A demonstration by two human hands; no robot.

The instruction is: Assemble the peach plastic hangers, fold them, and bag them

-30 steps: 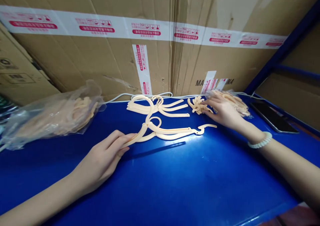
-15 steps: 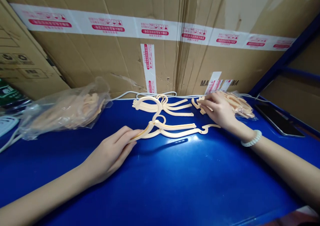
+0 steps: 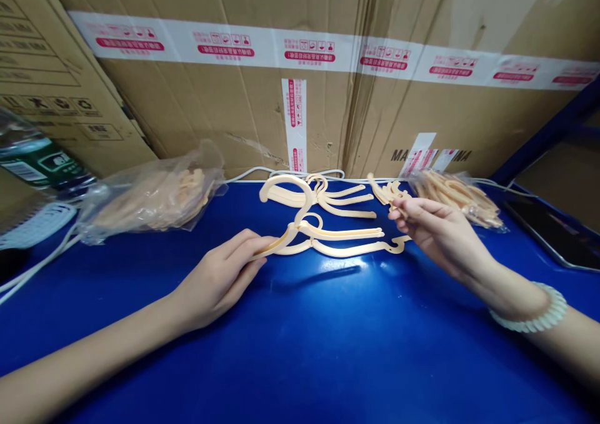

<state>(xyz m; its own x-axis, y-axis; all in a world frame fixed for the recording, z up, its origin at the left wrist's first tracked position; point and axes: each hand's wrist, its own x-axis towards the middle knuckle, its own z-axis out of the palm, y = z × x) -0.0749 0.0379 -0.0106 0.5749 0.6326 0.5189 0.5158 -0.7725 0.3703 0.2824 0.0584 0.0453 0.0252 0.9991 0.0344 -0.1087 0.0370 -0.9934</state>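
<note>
My left hand (image 3: 220, 280) grips one arm of a cream plastic hanger (image 3: 340, 230), its hook standing up above the table. Just behind and below it lies another hanger (image 3: 347, 252), with a small curved hook piece (image 3: 397, 245) at its right end. Fingers pinched together, my right hand (image 3: 440, 236) holds a small cream plastic piece (image 3: 397, 206), mostly hidden by the fingertips. Beyond those fingertips is a little pile of cream hook pieces (image 3: 385, 188). Several more hangers (image 3: 347, 204) lie stacked behind the held one.
Clear plastic bags of cream parts lie at the left (image 3: 150, 196) and right (image 3: 462, 199). A dark phone (image 3: 557, 233) rests at far right, a green-labelled bottle (image 3: 42, 158) at far left. White cable (image 3: 244, 175) runs along the back, before a large cardboard box (image 3: 210, 111).
My right hand has drawn back from the pile toward me, now pinching a small piece. My left hand keeps its hold on the hanger. The view has shifted slightly.
</note>
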